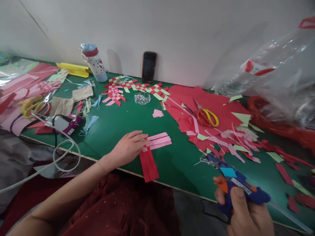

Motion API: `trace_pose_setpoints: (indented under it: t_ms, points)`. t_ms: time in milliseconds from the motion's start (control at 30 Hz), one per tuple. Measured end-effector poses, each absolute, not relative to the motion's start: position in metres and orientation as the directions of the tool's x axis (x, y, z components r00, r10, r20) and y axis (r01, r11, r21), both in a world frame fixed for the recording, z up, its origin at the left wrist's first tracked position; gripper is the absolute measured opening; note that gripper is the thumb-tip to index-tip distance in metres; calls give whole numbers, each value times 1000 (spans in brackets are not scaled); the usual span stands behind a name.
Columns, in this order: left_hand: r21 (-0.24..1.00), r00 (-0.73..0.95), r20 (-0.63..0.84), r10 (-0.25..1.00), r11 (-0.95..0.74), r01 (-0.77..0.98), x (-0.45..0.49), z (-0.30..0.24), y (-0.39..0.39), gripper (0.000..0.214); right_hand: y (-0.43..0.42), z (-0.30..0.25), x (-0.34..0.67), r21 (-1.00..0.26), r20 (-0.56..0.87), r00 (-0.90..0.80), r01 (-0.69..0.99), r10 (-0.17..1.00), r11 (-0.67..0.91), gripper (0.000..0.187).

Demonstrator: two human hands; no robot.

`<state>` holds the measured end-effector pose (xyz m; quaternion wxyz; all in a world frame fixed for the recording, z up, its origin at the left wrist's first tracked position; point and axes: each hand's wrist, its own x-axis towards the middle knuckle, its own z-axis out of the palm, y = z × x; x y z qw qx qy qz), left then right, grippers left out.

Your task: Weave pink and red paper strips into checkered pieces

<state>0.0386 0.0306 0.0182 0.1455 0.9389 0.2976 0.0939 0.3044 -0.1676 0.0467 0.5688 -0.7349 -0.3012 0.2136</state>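
Note:
My left hand (130, 146) rests on the green table with fingers stretched out. Its fingertips touch the inner ends of pink paper strips (159, 141), which point right. Red paper strips (149, 164) run from the same corner toward the table's front edge. The exact contact under the fingers is hidden. In my right hand (242, 209) is a blue hot glue gun (237, 180) with an orange trigger, held above the table's front edge. Its nozzle points up and left, toward the paper scraps. A clear glue stick (290, 216) sticks out of its rear end.
Scissors (208, 116) lie on red paper sheets (179, 98) among scraps. Behind the strips are a dish of beads (142, 98), woven paper pieces (115, 94), a phone (149, 67) and a bottle (94, 64). A white cable (76, 147) loops at left. Plastic bottles (258, 68) lean right.

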Motion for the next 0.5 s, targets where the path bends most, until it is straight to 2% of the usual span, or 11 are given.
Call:
trace_pose_setpoints:
  t_ms: [100, 200, 300, 500]
  points:
    - [222, 865, 66, 498, -852, 473, 33, 6, 20, 45, -167, 50, 305, -960, 24, 745, 203, 667, -191, 31]
    - [214, 871, 15, 491, -852, 477, 31, 3, 15, 53, -164, 53, 304, -961, 33, 750, 204, 660, -185, 31]
    - [254, 860, -9, 510, -831, 495, 32, 6, 17, 55, -159, 55, 301, -963, 41, 750, 205, 660, -173, 31]
    - [411, 863, -41, 503, -779, 473, 28, 21, 31, 48, -161, 54, 299, -962, 55, 730, 222, 681, -160, 32]
